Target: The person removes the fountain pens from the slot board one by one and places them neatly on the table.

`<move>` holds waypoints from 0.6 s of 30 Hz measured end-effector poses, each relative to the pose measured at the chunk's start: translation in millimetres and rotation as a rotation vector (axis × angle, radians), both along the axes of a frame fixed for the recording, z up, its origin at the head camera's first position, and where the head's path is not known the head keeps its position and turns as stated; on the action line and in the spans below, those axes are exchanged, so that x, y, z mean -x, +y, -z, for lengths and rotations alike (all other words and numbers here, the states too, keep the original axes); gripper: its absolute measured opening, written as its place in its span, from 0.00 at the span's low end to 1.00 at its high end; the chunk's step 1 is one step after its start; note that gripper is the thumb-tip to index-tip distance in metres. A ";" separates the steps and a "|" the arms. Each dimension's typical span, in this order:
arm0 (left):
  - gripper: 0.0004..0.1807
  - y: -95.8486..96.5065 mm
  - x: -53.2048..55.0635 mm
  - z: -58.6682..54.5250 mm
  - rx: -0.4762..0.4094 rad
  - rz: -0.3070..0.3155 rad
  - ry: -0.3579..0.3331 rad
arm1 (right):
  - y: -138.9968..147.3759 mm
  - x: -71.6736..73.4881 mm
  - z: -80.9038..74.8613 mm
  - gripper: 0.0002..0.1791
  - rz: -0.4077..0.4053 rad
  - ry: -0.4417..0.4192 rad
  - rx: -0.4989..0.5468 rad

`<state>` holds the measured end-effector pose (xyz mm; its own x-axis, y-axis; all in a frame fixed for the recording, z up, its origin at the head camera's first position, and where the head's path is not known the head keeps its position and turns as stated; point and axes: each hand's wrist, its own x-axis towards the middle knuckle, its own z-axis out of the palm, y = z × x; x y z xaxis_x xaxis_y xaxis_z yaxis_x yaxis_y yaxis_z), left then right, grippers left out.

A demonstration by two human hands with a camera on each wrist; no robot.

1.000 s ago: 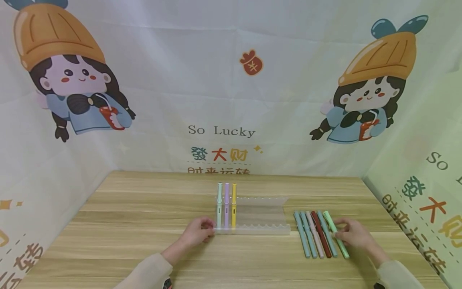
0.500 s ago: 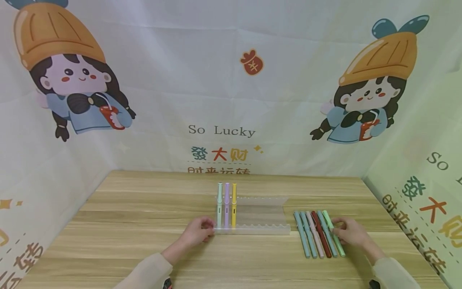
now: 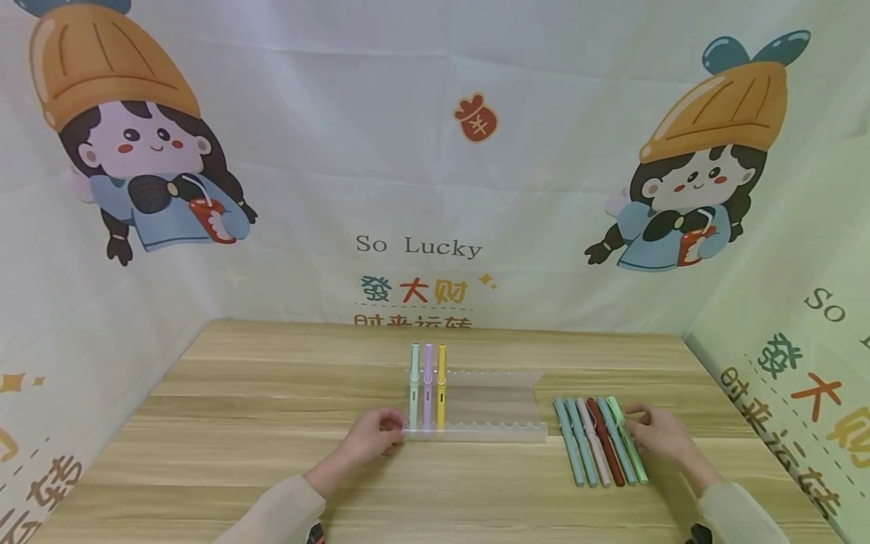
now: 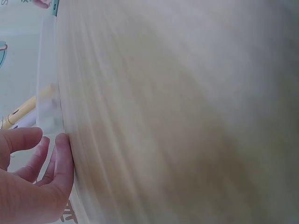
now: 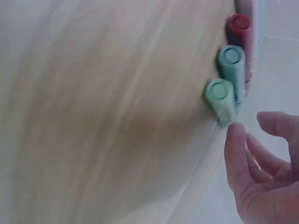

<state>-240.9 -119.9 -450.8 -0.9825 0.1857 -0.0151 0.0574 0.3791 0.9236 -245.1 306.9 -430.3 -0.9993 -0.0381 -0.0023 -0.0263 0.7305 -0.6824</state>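
A clear notched pen rack lies mid-table, bearing a mint pen, a lilac pen and a yellow pen at its left end. My left hand touches that end with its fingertips, thumb and fingers apart. To the right of the rack, several capped pens lie side by side, with a light green pen outermost. Beside it is my right hand; in the right wrist view its fingertips are close to the green pen, thumb and forefinger spread with nothing between them.
In the row lie teal pens, a pink pen and a dark red pen. They rest on a wood-grain table. A printed cloth hangs behind and around it.
The light green pen has shifted left and now lies close along the neighbouring teal pen. My right hand moved slightly left with it, then its fingers loosened. The left hand stays put.
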 end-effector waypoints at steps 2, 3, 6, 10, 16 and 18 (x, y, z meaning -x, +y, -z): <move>0.07 0.0 -0.2 0.1 0.000 0.001 0.000 | -3.5 1.6 -4.0 0.19 0.003 0.028 -0.022; 0.08 0.0 -0.3 0.2 0.001 0.000 0.000 | -5.7 2.5 -6.2 0.19 0.007 0.041 -0.035; 0.08 0.0 -0.7 0.1 0.004 -0.004 -0.002 | -14.0 4.7 -12.5 0.19 0.013 0.053 -0.018; 0.08 0.0 -1.1 -0.5 0.002 -0.007 -0.005 | -26.7 9.7 -16.9 0.19 -0.004 0.053 0.032; 0.08 -0.5 -0.5 -1.0 0.007 -0.003 -0.021 | -52.3 18.7 -22.7 0.18 -0.054 0.101 0.069; 0.08 -0.6 -0.3 -1.2 0.010 -0.002 -0.025 | -63.3 20.8 -26.2 0.18 -0.059 0.093 0.082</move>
